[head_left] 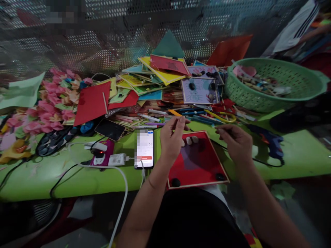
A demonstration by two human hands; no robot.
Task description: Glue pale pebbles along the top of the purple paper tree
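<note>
A red square panel (207, 162) with pale stick edging lies at the table's front edge, partly over my lap. Near its top edge sit several whitish pebbles (191, 140); a black stone (176, 182) and another black stone (220, 177) mark its lower corners. Over the panel's upper left, my left hand (172, 137) is closed with thumb and fingers together; what it holds, if anything, is hidden. My right hand (236, 141) hovers off the panel's right side, thumb and forefinger pinched. Anything in that pinch is too small to make out.
A blue glue gun (271, 141) lies at right, its black cord running toward the panel. Left are a lit phone (144, 150) and a purple power strip (103, 155) with cables. Pens, sticks and coloured panels (165, 69) pile behind, beside a green basket (258, 100).
</note>
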